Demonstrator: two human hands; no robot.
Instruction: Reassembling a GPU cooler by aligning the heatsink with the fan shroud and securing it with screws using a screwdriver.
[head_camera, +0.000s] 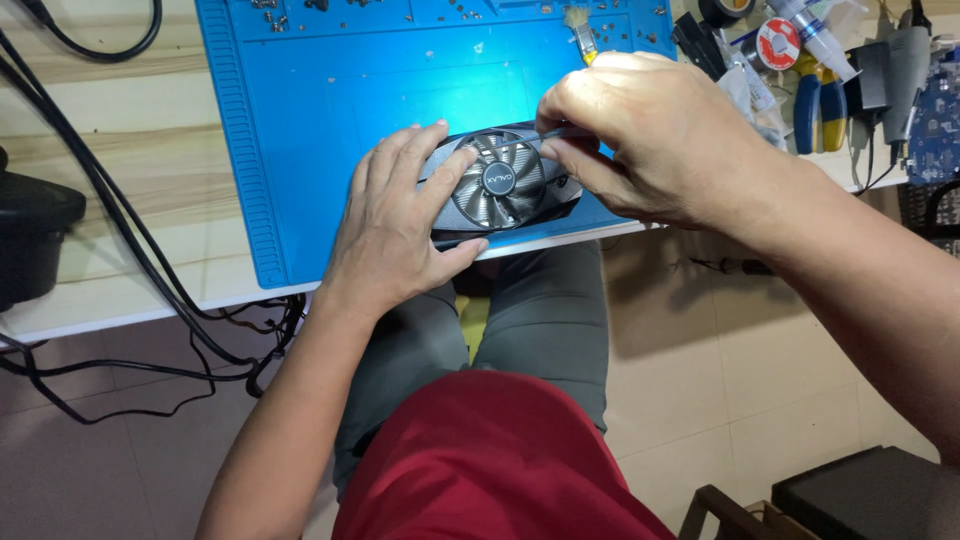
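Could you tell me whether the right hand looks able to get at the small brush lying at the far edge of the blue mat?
Probably yes. The right hand is at the graphics card fan, and the brush lies just beyond its knuckles on the blue mat with nothing between, though its fingers seem to be pinching something thin.

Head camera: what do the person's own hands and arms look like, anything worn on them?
Both the left hand and the right hand are bare: no gloves, rings, watch or wrist strap show. Both forearms are uncovered to the frame edge, with no sleeve in view. Fingernails are short and unpainted. Lower down, the person wears a red top and grey-green trousers.
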